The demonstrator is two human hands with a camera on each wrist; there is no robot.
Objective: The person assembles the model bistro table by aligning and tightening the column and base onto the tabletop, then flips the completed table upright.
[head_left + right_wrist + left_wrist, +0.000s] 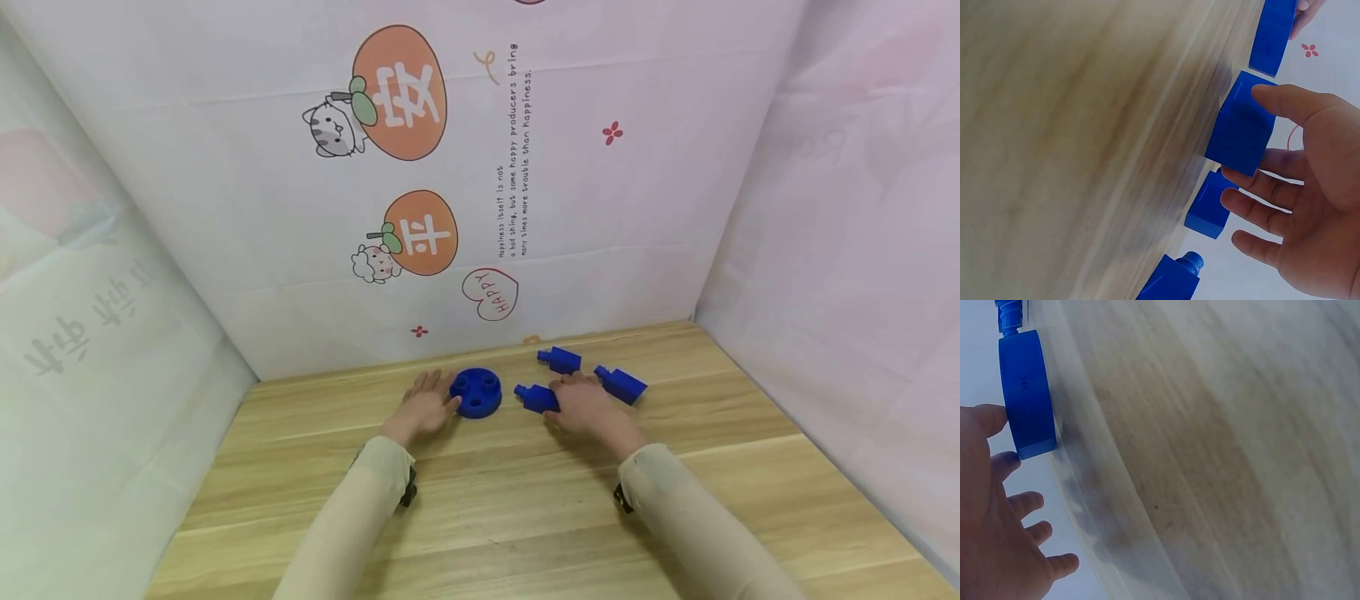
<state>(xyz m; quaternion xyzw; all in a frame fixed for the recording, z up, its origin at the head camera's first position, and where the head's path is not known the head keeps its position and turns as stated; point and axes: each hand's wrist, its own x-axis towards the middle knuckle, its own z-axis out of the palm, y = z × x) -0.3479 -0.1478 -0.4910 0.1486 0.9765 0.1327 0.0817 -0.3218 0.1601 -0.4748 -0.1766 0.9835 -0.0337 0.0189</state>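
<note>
A round blue disc (477,392) with three raised round sockets lies flat on the table. My left hand (422,406) is at its left side, thumb and forefinger touching the rim and the other fingers spread. To the right, a blue bottle-shaped block (534,398) with a narrow neck points toward the disc. My right hand (588,406) grips its wide end; in the right wrist view the thumb lies on one side of this block (1241,125) and fingers reach behind the other. Two similar blocks lie near, one behind (564,360) and one to the right (624,386).
The wood-grain table (510,517) meets a white printed cloth wall (570,208) just behind the objects. More pale cloth hangs on the left and right sides. In the left wrist view a ridged blue neck (1010,315) shows beyond the disc.
</note>
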